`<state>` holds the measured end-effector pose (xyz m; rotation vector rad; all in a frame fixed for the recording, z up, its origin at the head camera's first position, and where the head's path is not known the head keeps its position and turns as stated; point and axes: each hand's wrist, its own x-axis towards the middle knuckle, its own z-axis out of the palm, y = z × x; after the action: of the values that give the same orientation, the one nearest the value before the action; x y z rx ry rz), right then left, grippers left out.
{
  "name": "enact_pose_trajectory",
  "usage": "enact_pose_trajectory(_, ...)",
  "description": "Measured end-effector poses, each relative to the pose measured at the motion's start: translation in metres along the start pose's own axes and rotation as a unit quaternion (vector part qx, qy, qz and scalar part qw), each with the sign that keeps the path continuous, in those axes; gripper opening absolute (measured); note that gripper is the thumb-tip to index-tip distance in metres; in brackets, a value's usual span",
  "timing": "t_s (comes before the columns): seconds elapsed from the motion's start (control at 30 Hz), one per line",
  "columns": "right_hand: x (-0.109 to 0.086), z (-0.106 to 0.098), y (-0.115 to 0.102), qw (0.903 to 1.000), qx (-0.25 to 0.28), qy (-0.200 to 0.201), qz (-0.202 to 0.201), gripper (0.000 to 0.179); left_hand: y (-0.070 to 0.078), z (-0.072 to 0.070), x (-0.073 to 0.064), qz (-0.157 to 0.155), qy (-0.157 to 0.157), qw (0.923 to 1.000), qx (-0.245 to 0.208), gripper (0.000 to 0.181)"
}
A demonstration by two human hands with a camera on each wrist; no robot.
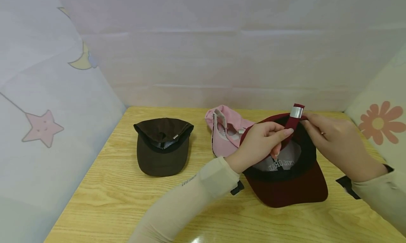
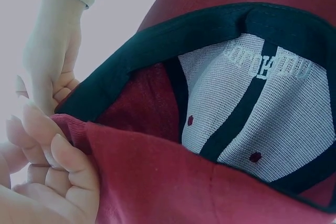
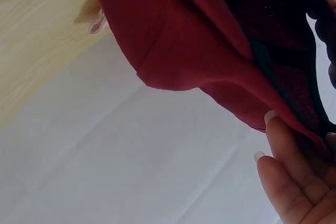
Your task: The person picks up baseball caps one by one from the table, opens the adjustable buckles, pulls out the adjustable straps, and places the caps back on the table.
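Note:
A dark red baseball cap point(image 1: 285, 192) is held up between both hands, its inside facing the head camera and its brim hanging down. My left hand point(image 1: 261, 141) pinches the cap's back strap point(image 1: 290, 125) between thumb and fingers. A silver metal buckle point(image 1: 296, 112) sits near the strap's upper end, above those fingers. At the cap's back edge, my right hand point(image 1: 337, 142) grips the rim beside the buckle. Pale mesh lining point(image 2: 226, 108) with reversed lettering shows inside the crown. In the right wrist view, the right fingers point(image 3: 291, 174) lie against the red fabric's edge.
A pink cap point(image 1: 223, 141) lies on the wooden table point(image 1: 111, 200) behind the red one, partly covered by it in the head view. Further left lies a dark brown cap point(image 1: 163, 162), brim toward me. Pale patterned sheets point(image 1: 190, 60) wall the table's back and sides.

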<state>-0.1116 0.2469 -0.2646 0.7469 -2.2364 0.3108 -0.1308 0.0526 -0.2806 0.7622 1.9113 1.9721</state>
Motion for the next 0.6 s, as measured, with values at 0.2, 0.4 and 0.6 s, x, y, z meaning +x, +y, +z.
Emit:
enact_pose_trajectory(0.2,-0.0002,0.0004,0.0002,1.0,0.002,0.007,-0.006,0.071,-0.0006,-0.0008,-0.0019,0.001,0.0,0.9999,0.014,0.019)
enact_pose_trajectory(0.4,-0.0007,0.0012,0.0009,0.9999,0.003,0.011,-0.006,0.069,-0.0011,-0.001,-0.0029,-0.014,0.003,0.9994,0.032,0.02)
enact_pose_trajectory(0.6,-0.0003,0.0005,0.0014,0.9999,0.006,0.013,0.001,0.069,-0.0025,-0.0018,-0.0041,-0.016,-0.002,0.9992,0.036,0.019)
